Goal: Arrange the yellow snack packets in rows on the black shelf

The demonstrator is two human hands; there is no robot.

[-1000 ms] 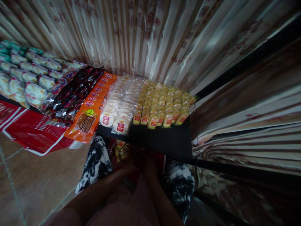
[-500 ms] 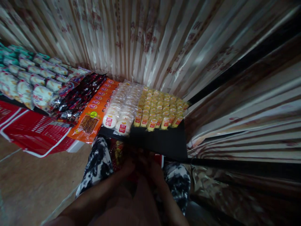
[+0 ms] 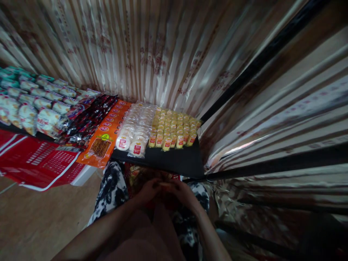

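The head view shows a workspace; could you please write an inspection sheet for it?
Surface: black table, partly covered.
Things: yellow packs in rows at its right end; white packs beside them, then an orange pack.
Clutter: red basket at left, below the table's edge.
Hands: left hand and right hand close together before the near edge; hold too dark to tell.
Cables: none clear; the right corner is dim.
Surroundings: striped curtain behind, floor at left.

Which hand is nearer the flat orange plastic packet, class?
Left. In the picture, the left hand is below and right of the orange packet; the right hand is farther right.
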